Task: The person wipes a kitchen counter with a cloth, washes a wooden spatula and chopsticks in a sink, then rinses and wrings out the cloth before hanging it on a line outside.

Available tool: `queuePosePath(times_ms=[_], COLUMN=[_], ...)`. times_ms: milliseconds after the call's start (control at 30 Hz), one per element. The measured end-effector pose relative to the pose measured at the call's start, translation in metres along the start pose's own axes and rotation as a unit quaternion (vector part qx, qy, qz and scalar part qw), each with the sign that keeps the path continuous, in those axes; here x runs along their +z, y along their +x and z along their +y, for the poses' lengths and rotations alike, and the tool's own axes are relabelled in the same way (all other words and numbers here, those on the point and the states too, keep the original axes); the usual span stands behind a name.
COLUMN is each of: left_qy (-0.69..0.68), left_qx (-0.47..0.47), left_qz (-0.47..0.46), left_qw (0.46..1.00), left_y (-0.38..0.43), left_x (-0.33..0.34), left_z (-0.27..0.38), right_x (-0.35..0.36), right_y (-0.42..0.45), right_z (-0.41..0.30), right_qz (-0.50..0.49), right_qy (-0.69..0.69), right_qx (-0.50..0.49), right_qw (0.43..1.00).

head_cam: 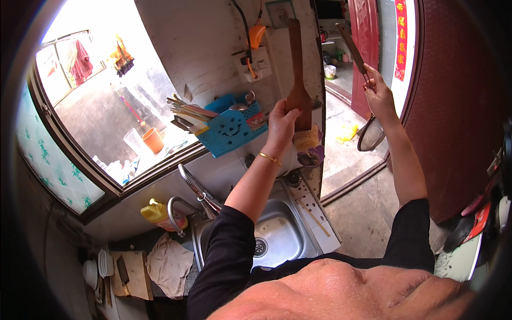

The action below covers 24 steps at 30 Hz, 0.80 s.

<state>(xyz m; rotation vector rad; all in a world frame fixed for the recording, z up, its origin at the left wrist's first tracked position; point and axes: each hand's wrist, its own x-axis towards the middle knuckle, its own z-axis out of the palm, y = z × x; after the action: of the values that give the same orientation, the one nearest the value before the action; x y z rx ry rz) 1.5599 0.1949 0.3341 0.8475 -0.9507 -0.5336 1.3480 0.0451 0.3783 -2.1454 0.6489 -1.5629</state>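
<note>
My left hand [281, 122], below a gold bracelet, grips a wooden spatula [297, 60] by its broad blade, with the handle pointing up. Farther right, my right hand [378, 96] holds a mesh strainer [371, 136] around the wire neck. Its dark handle [352, 47] slants upward and the round mesh hangs below the hand. Behind the spatula's lower end sits a tan scrubber [307, 140] above a purple holder [312, 157]. Left of that hand, a blue plastic utensil basket [228, 130] holds chopsticks [192, 109] and spoons against the wall.
Below my left arm is a stainless steel sink [280, 230] with a curved faucet [176, 204]. A yellow bottle [160, 214], a cloth [170, 264] and a cleaver [122, 272] on a cutting board [140, 280] lie left. The wall carries a socket [256, 66]. A doorway opens right, beside a dark red door [448, 100].
</note>
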Motion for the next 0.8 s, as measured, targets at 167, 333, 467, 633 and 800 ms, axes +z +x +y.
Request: queuePosePath(times_ms=[167, 333, 467, 633, 800], left_qy=[-0.016, -0.037, -0.039, -0.058, 0.001], left_qx=[0.004, -0.002, -0.007, -0.009, -0.008], left_qz=[-0.008, 0.008, 0.029, 0.022, 0.059], left_qw=[1.0, 0.999, 0.999, 0.998, 0.998], left_y=[0.023, 0.034, 0.04, 0.049, 0.048], left_x=[-0.001, 0.002, 0.0, 0.001, 0.002], left_z=[-0.009, -0.019, -0.027, -0.032, -0.038], right_x=[-0.004, -0.003, 0.005, 0.015, 0.028], right_y=[-0.009, -0.011, -0.011, -0.009, -0.003], right_z=[0.013, 0.015, 0.01, 0.009, 0.002], right_qz=[0.014, -0.002, 0.005, -0.018, -0.042], right_qy=[0.019, 0.04, 0.068, 0.089, 0.108], right_qx=[0.001, 0.016, 0.0, 0.003, 0.005], right_qw=[1.0, 0.999, 0.998, 0.996, 0.993])
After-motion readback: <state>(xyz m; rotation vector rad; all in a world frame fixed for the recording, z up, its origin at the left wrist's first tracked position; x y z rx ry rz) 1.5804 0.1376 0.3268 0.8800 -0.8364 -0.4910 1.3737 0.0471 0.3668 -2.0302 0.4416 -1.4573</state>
